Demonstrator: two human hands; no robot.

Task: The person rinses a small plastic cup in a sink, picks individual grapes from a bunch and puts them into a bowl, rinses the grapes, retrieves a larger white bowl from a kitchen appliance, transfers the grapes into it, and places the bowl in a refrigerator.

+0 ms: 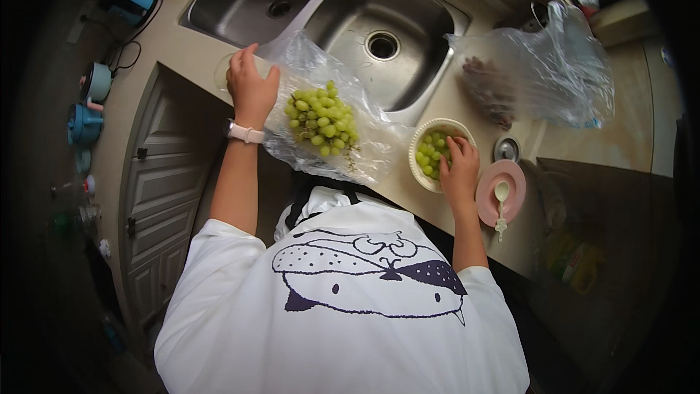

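My left hand (252,87), fingers apart, is at the left edge of a clear plastic bag (377,156), beside a round translucent lid or dish (222,72). A bunch of green grapes (322,120) lies on that spread bag, with bare stems towards its lower right. My right hand (461,172) reaches over the rim of a cream bowl (415,167), its fingertips at the loose green grapes (431,149) inside. Whether those fingers grip a grape I cannot tell.
A double steel sink (350,60) lies beyond the bag. To the right are a plastic bag with dark grapes (486,85), a small metal dish (507,149) and a pink plate (484,197) bearing a spoon (501,192). An electric kettle (131,0) and a blue pot (85,123) stand left.
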